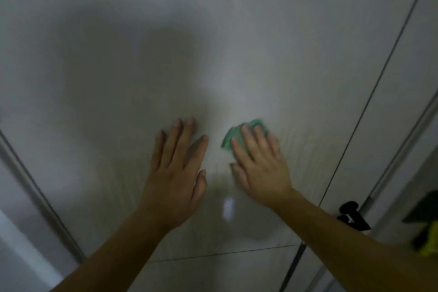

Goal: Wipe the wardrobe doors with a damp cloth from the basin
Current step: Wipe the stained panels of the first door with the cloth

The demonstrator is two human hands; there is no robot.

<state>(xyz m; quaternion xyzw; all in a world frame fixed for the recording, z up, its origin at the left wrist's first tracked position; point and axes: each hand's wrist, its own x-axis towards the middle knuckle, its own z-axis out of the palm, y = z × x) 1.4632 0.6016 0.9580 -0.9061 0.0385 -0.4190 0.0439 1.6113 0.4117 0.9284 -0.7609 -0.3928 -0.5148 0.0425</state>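
Note:
A pale wardrobe door (pixel 142 54) fills nearly the whole view, seen from close up. My left hand (pixel 176 168) lies flat on it with fingers straight and spread, holding nothing. Just to the right, my right hand (pixel 258 163) presses a green cloth (pixel 233 136) flat against the door; the cloth pokes out above and left of the fingers, most of it hidden under the palm. The right hand is motion-blurred. The basin is not in view.
A dark seam (pixel 369 99) runs diagonally at right, dividing this door from the neighbouring panel (pixel 407 59). A black object (pixel 353 216) sits near the seam at lower right, and something dark and yellow-green (pixel 426 227) shows at the right edge. A door edge (pixel 35 187) slants at left.

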